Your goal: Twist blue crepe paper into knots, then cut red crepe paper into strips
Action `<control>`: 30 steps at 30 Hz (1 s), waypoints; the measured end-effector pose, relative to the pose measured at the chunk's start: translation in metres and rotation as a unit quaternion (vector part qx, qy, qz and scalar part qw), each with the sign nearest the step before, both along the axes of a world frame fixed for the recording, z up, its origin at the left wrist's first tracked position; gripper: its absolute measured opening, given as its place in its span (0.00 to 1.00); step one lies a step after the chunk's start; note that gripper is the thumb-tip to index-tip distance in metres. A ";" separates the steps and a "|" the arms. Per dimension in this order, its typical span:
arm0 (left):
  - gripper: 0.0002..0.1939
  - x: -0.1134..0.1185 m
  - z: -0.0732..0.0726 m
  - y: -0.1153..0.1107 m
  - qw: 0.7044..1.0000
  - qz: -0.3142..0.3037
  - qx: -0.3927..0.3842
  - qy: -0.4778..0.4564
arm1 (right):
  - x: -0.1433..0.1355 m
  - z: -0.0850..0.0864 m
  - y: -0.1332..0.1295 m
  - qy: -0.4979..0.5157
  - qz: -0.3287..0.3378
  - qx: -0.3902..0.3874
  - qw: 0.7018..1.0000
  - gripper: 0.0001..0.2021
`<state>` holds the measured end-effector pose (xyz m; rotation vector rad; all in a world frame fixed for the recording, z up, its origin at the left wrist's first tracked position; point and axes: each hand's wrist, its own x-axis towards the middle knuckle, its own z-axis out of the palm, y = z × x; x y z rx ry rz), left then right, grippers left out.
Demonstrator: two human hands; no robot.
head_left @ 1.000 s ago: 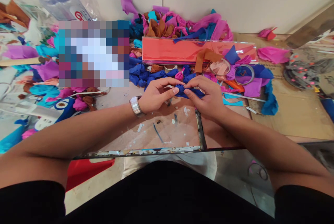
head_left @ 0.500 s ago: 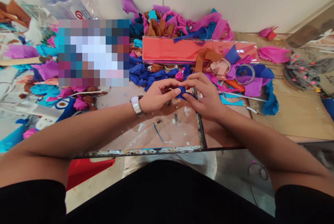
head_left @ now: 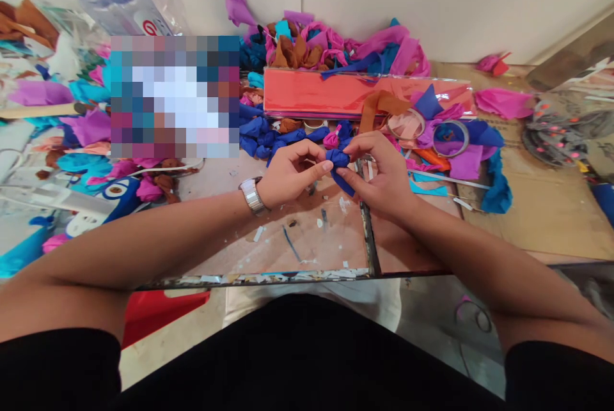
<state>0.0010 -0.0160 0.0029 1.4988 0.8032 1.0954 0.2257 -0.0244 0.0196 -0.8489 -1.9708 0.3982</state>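
Note:
Both hands pinch one small piece of blue crepe paper (head_left: pixel 338 159), bunched at the top with a loose tail hanging down. My left hand (head_left: pixel 293 174), with a metal watch (head_left: pixel 252 195) on its wrist, grips the paper's left side between thumb and forefinger. On the other side, my right hand (head_left: pixel 381 174) pinches the right edge and the tail, fingers curled. Just behind the hands lie a small pink paper bud (head_left: pixel 331 138) and a heap of twisted blue paper pieces (head_left: pixel 256 135).
Behind the hands lies a red paper pack (head_left: pixel 311 93) in clear wrap. Tape rolls (head_left: pixel 451 137) sit among coloured scraps at the right, beside flat cardboard (head_left: pixel 542 206). A power strip (head_left: pixel 115 197) and a large plastic bottle (head_left: pixel 125 5) stand left. The table's front edge (head_left: pixel 288 277) is chipped.
The hands have moved slightly apart, so more of the blue paper shows between them. Its tail now hangs down into view below the right thumb.

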 end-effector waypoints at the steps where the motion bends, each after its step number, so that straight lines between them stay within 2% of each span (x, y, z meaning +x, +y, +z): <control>1: 0.23 0.000 0.000 0.000 1.000 0.002 0.000 0.000 | 0.000 0.000 0.000 -0.001 0.001 -0.003 1.000 0.13; 6: 0.21 0.001 0.000 0.000 1.000 0.003 -0.011 -0.025 | -0.001 0.001 -0.002 0.007 0.006 -0.016 1.000 0.13; 10: 0.20 0.000 -0.003 0.001 0.997 -0.017 -0.063 -0.049 | 0.000 0.000 -0.002 0.013 0.016 -0.037 0.999 0.14; 17: 0.22 -0.001 -0.002 0.002 0.995 -0.042 -0.078 -0.038 | 0.001 -0.002 -0.003 0.023 0.025 -0.037 0.999 0.14; 30: 0.17 -0.001 -0.013 0.006 0.987 -0.031 -0.119 -0.101 | 0.003 -0.010 -0.001 0.044 0.027 -0.069 0.996 0.15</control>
